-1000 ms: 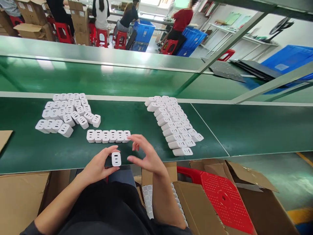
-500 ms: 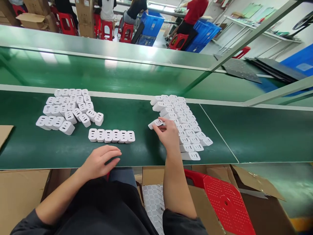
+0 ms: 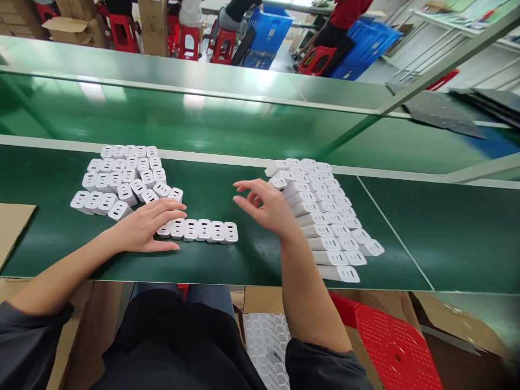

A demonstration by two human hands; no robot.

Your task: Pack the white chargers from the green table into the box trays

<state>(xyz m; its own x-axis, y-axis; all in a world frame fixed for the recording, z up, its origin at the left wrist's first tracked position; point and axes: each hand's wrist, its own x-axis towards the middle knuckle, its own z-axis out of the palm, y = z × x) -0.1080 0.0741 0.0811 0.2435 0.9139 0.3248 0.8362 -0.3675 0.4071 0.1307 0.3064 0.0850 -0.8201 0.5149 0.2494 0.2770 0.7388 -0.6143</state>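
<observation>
A short row of white chargers (image 3: 203,231), each with dark port slots on its top, stands near the front edge of the green work surface. My left hand (image 3: 142,226) lies at the row's left end, fingers stretched over it and thumb apart along its near side. Behind that hand is a staggered group of white chargers (image 3: 116,179). My right hand (image 3: 266,208) hovers left of the right-hand block of white chargers (image 3: 333,216), thumb and fingers apart with nothing between them. One tilted charger (image 3: 278,183) rests at that block's left side, just beyond the hand.
A metal frame post (image 3: 439,65) slants across the right. Cardboard (image 3: 14,230) lies at the left edge. Below the front edge are a red stool (image 3: 400,346) and a box with a honeycomb-like white tray (image 3: 264,338). Several people sit beyond, near blue crates (image 3: 270,27).
My right hand has let go of the charger, which now lies against the right block, and has drawn away from it. My left hand has moved forward and left onto the row's end.
</observation>
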